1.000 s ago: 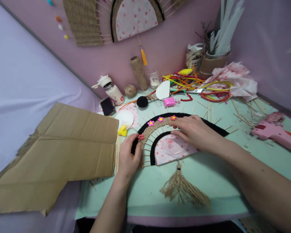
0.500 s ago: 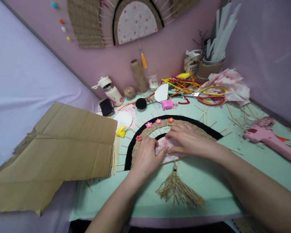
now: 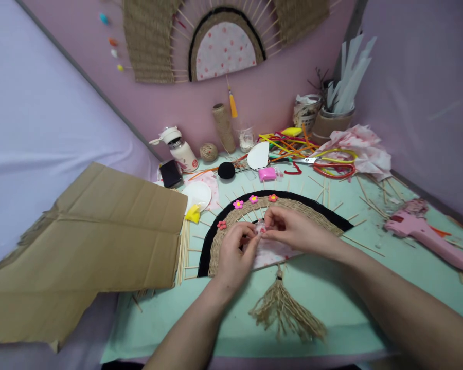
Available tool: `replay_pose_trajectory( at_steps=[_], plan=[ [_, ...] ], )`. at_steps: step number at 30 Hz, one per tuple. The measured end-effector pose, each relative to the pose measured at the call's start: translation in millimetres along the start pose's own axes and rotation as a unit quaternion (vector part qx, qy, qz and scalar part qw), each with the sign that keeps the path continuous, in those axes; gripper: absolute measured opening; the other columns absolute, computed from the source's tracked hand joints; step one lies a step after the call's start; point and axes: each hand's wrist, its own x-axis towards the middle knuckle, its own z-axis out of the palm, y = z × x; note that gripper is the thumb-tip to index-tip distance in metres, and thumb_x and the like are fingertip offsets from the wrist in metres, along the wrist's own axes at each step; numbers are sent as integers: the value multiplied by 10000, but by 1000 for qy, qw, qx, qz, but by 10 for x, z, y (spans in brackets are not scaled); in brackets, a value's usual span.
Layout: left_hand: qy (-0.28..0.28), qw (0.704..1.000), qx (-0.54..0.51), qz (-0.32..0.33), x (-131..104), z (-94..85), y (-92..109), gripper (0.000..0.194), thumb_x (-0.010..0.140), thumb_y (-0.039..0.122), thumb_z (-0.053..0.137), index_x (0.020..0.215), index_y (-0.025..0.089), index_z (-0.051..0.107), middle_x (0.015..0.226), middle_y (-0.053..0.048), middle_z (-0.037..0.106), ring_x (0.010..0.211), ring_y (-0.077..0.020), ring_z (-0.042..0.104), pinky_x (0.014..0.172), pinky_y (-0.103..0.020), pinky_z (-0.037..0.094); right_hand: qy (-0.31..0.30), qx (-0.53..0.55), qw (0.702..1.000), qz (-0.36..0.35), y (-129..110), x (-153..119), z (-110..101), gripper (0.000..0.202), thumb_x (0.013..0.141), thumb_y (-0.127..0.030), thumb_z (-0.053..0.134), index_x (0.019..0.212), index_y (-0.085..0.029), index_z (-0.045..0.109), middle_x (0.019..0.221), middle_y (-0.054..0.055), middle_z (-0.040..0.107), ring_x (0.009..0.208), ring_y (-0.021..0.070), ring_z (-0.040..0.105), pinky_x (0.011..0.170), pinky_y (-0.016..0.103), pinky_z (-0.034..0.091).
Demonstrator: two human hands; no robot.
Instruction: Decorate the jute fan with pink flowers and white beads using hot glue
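Observation:
A half-round woven fan piece (image 3: pixel 324 220) with a black outer band lies on the table. Several clay flowers (image 3: pixel 253 199) sit along its woven arc. Over its spotted centre, my left hand (image 3: pixel 237 252) and my right hand (image 3: pixel 293 228) pinch a small clear wrapper (image 3: pixel 261 227) with something pink-red in it, fingertips close together. The wrapper's contents are too small to make out fully. A twine tassel (image 3: pixel 283 308) hangs from the piece's straight lower edge and lies spread on the table, below my hands.
Brown cardboard (image 3: pixel 119 231) overlaps the table's left side. A pink glue gun (image 3: pixel 428 231) lies at the right. Scissors (image 3: pixel 334 163), a pink clay packet (image 3: pixel 268 173), a bottle (image 3: pixel 181 151) and a twine roll (image 3: pixel 224 127) are behind. Loose sticks (image 3: pixel 364 244) lie about.
Both hands have risen off the spotted centre and now hold the small wrapper between their fingertips. The camera view has shifted slightly, showing more of the wall.

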Motion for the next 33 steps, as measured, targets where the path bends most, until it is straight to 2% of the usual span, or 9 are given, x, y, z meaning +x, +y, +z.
replay_pose_trajectory(
  at_steps=[4,7,9,12,16,21,27,30,33],
  plan=[
    [14,999,26,43,-47,33,8,73,881,191,549,808,187,551,1032,-94,618,972,-183,589,766,-297,507,91,-9,996,22,72,20,84,161,760,-250,602,744,-230,443,638,-43,496,580,137,472,532,255,346],
    [-5,996,20,86,-67,47,16,65,880,193,550,818,183,569,1019,-95,621,986,-189,589,833,-330,493,112,-16,993,30,81,16,106,139,764,-247,588,767,-231,450,650,-32,514,589,146,479,545,266,355],
    [-14,997,-29,63,-55,30,19,112,889,247,550,804,179,578,1025,-98,619,976,-191,598,799,-314,500,100,-3,995,28,72,10,108,113,749,-227,577,766,-229,466,662,-27,522,598,147,491,550,267,370],
    [-3,988,-146,-48,-5,-6,14,181,900,357,540,871,184,585,1022,-83,623,793,-149,621,660,-272,504,48,28,998,23,53,-2,115,100,724,-226,576,769,-224,486,674,-22,540,604,146,519,538,260,392],
    [-66,965,-218,-134,52,-1,4,341,756,368,725,1027,195,611,991,-61,651,740,-139,615,679,-275,505,-6,77,997,25,50,-27,155,183,734,-280,615,786,-230,447,681,-33,531,596,137,516,515,245,388],
    [-47,968,-212,-128,69,8,-15,240,755,381,714,803,160,634,846,-48,635,810,-158,595,744,-278,474,-30,108,993,27,44,-54,138,238,770,-314,641,820,-238,421,693,-45,502,570,121,481,495,233,361],
    [93,967,-199,-130,64,7,-61,217,798,350,669,822,191,524,797,14,575,726,-109,557,681,-234,452,-63,198,978,21,-119,-96,80,265,773,-302,643,983,-253,488,963,32,597,790,168,608,638,291,499],
    [85,977,-166,-104,67,9,-24,204,779,311,679,796,191,515,774,17,559,713,-109,554,661,-232,453,-36,215,976,16,-139,-91,134,375,721,-294,684,1033,-244,482,913,27,622,756,169,625,659,312,519],
    [48,985,-136,-94,152,-163,31,218,776,326,671,888,189,542,854,-14,604,773,-132,590,696,-259,483,18,185,982,27,-119,-62,111,291,738,-304,669,973,-222,518,732,-16,597,642,150,589,585,284,489]
  ],
)
